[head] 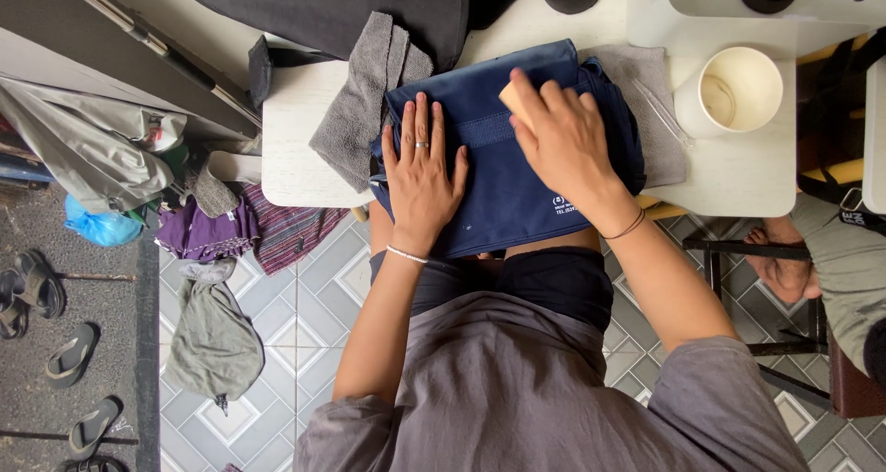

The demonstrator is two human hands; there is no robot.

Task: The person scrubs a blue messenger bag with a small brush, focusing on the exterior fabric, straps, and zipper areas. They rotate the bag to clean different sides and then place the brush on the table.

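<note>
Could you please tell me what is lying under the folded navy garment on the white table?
Grey towels stick out beneath the navy garment on both sides; the covered middle cannot be seen.

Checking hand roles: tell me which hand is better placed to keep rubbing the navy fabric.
Right hand: its fingers grip the tan block on the navy fabric. The left hand lies flat, pinning it.

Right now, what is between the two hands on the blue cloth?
In the head view, only a bare stretch of the navy blue garment, with its stitched band, lies between the left hand, pressed flat, and the right hand, which holds a small tan block.
</note>
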